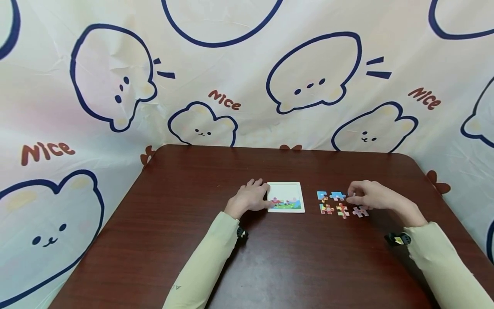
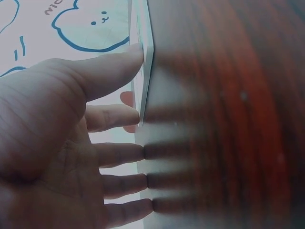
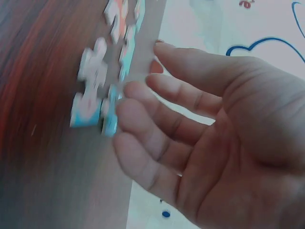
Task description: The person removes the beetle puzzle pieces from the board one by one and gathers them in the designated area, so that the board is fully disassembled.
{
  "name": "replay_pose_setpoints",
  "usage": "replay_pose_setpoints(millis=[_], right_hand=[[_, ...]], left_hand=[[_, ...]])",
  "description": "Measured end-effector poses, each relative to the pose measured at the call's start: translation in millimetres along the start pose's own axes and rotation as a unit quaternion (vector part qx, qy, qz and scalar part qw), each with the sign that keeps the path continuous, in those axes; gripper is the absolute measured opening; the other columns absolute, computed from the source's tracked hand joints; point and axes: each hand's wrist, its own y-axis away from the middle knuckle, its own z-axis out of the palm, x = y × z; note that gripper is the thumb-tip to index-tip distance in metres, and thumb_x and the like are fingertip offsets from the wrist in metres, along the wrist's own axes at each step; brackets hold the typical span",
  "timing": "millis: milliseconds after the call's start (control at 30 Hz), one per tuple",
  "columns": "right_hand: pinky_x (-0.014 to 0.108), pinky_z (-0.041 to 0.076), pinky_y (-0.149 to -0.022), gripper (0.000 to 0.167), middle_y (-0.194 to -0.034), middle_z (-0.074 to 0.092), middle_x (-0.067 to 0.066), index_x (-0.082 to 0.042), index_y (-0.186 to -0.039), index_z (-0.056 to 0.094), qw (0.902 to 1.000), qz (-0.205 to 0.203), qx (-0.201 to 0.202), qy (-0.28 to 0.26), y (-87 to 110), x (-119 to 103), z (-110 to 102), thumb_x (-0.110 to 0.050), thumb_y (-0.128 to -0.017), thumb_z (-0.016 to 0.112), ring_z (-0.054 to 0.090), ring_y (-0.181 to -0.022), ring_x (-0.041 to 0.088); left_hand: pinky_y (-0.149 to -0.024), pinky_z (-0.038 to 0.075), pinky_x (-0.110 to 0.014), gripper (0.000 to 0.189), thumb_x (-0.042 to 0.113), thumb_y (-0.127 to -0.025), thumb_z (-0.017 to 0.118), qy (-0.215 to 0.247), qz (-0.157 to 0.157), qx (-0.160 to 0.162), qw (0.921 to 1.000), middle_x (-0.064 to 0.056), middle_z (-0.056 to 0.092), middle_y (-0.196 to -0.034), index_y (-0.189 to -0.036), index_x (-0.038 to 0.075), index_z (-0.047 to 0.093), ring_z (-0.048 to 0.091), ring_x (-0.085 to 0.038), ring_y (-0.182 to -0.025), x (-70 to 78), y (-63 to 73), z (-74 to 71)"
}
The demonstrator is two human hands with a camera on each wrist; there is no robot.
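Note:
My left hand [image 1: 250,197] lies at the left side of a white puzzle board [image 1: 284,192] whose lower part shows a colorful picture strip. In the left wrist view its thumb [image 2: 112,69] rests on the board's edge; the index fingertip is at the corner and the other straight fingers reach the table. To the right lie loose jigsaw pieces: two blue ones [image 1: 337,196], two red-and-yellow ones [image 1: 342,210] and a purple one [image 1: 360,211]. My right hand [image 1: 372,196] hovers at their right side, fingers loosely bent, thumb and index apart with nothing seen between them.
The dark brown wooden table [image 1: 308,262] has rounded far corners. Behind and beside it hangs a pale cloth [image 1: 254,124] printed with cartoon bears. A dark wrist camera [image 1: 398,239] sits at the right sleeve, another [image 1: 241,232] at the left.

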Motion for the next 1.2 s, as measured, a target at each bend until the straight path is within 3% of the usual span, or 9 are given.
replay_pose_setpoints(millis=[467,833,1000,1200], right_hand=[[0.03,0.051,-0.056,0.009,-0.08,0.063,0.005,-0.015,-0.097,0.063,0.9965,-0.08,0.014,-0.016,-36.4,-45.0,14.8,-0.024,-0.096,0.064,0.058,-0.061,0.016],[0.03,0.051,-0.057,0.018,-0.084,0.065,0.003,-0.015,-0.109,0.063,0.994,-0.108,0.007,-0.019,-52.5,-69.1,29.0,-0.027,-0.096,0.064,0.06,-0.062,0.015],[0.03,0.053,-0.061,0.023,-0.088,0.068,0.006,-0.012,-0.113,0.063,0.9916,-0.128,-0.01,-0.02,-61.2,-85.4,36.2,-0.027,-0.095,0.065,0.06,-0.062,0.017],[0.028,0.052,-0.058,0.025,-0.082,0.067,0.004,-0.011,-0.114,0.062,0.988,-0.153,-0.018,-0.009,-67.6,-97.5,44.5,-0.027,-0.095,0.065,0.059,-0.058,0.017]], left_hand=[[-0.12,0.022,-0.055,0.062,0.048,-0.095,0.06,0.002,0.002,-0.002,1.0,-0.012,0.022,-0.164,-0.146,0.017,0.044,0.017,-0.036,-0.152,0.4,-2.0,0.2],[-0.119,0.023,-0.056,0.053,0.048,-0.095,0.059,-0.002,0.01,0.002,0.9999,-0.013,0.023,-0.163,-0.136,0.016,0.05,0.017,-0.037,-0.151,-2.1,-2.0,2.1],[-0.12,0.021,-0.055,0.056,0.049,-0.095,0.059,-0.001,0.005,0.001,1.0,-0.012,0.021,-0.164,-0.139,0.017,0.048,0.016,-0.037,-0.152,-2.1,-2.2,2.0],[-0.12,0.021,-0.055,0.06,0.051,-0.094,0.06,-0.003,0.0,-0.004,1.0,-0.012,0.022,-0.164,-0.141,0.017,0.046,0.017,-0.037,-0.152,-1.2,-4.4,1.5]])
